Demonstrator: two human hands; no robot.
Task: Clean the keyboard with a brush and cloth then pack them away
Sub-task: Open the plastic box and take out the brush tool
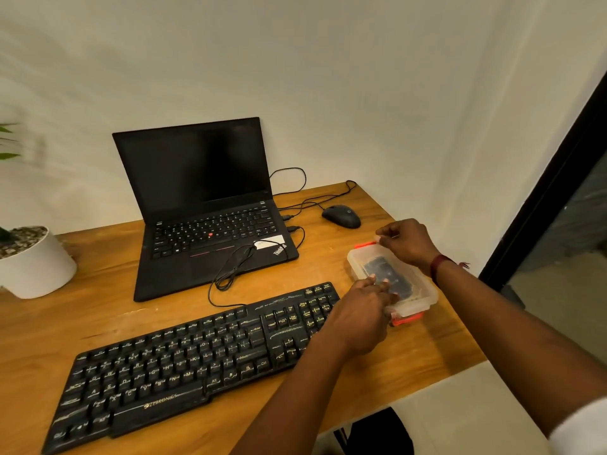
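— Where are the hands at this moment?

— Both are on the clear plastic box (427,293). The left hand (358,318) lies with straight, relaxed fingers flat on the lid and presses it down without gripping anything. The right hand (405,243) is beyond it, at the far end of the box, and its curled fingertips pinch the orange clip (364,245) there.

— And the brush and the cloth?

— Neither is visible outside the box. Under the left fingertips, through the lid, something dark (384,269) lies inside. Probably these are the tools, but the plastic is too cloudy to be sure.

— The keyboard?

— The keyboard (184,366) lies just beside the left hand, under its wrist, flat on the table (410,366). No tool touches it.

— So how far along is the task?

— This is hard to judge. The lid is on, and a second orange clip (407,320) is near the left hand. Either the box is about to be opened and all the cleaning is left, or it is being closed and only the last clips are left.
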